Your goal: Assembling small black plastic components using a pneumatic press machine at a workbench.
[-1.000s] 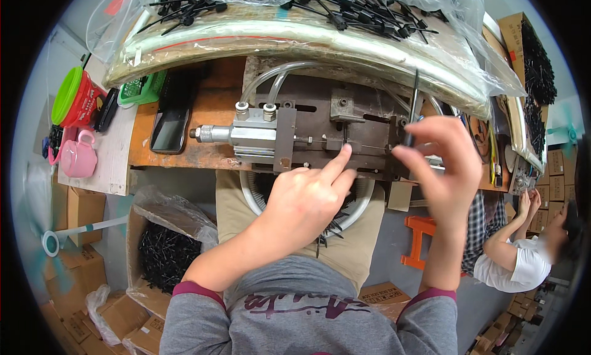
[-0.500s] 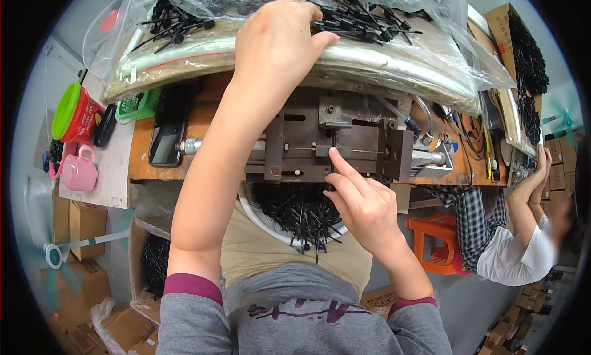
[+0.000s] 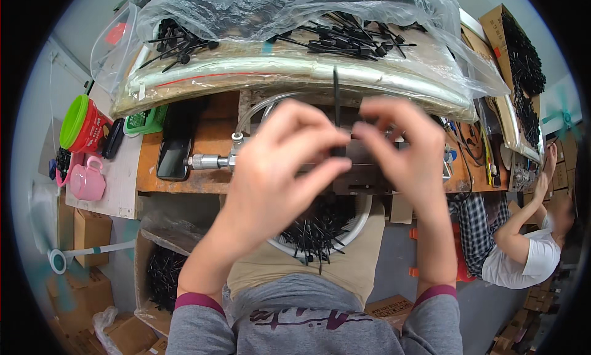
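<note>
A thin black plastic strip with a thicker end [image 3: 337,96] stands out between my hands, above the dark metal fixture [image 3: 363,186]. My left hand [image 3: 277,155] is closed at the strip's lower end, its thumb and fingertips brought together there. Just right of the strip is my right hand [image 3: 409,149], its fingers curled toward it. Motion smears those fingertips, so I cannot tell whether they touch the strip. Both hands hide most of the fixture. Below, in my lap, a round white-rimmed basket [image 3: 363,223] holds many similar black strips [image 3: 317,232].
Beyond the fixture, loose black strips [image 3: 351,38] lie on a plastic-covered tray [image 3: 246,72]. On the left are a phone [image 3: 174,158], a pink mug [image 3: 87,179] and a red-green tub [image 3: 86,124]. A co-worker [image 3: 517,250] sits at the right, near a carton of strips [image 3: 523,59].
My left hand has come back from the strips on the tray to the fixture, and a black strip now shows there. My right hand has lifted off the fixture's middle and moved up and right.
</note>
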The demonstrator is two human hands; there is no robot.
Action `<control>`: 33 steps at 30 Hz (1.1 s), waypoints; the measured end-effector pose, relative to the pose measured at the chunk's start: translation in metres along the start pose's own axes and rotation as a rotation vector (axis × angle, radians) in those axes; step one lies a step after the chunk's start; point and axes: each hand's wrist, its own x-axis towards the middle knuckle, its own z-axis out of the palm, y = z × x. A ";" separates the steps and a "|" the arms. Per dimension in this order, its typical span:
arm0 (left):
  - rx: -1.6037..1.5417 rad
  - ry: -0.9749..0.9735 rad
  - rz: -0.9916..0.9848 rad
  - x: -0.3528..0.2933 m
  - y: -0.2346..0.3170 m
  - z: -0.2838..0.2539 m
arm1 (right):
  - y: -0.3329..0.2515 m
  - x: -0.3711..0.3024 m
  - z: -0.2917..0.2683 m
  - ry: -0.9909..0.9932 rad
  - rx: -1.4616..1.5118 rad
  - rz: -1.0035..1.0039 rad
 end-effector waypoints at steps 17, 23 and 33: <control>0.460 -0.191 0.074 -0.068 -0.020 0.053 | 0.051 0.082 0.006 0.132 -0.218 -0.176; 0.498 -0.244 0.090 -0.066 -0.018 0.049 | 0.048 0.066 -0.011 0.288 -0.202 -0.131; -0.128 0.010 -0.075 -0.036 0.006 0.046 | 0.063 0.067 -0.034 0.343 0.599 0.308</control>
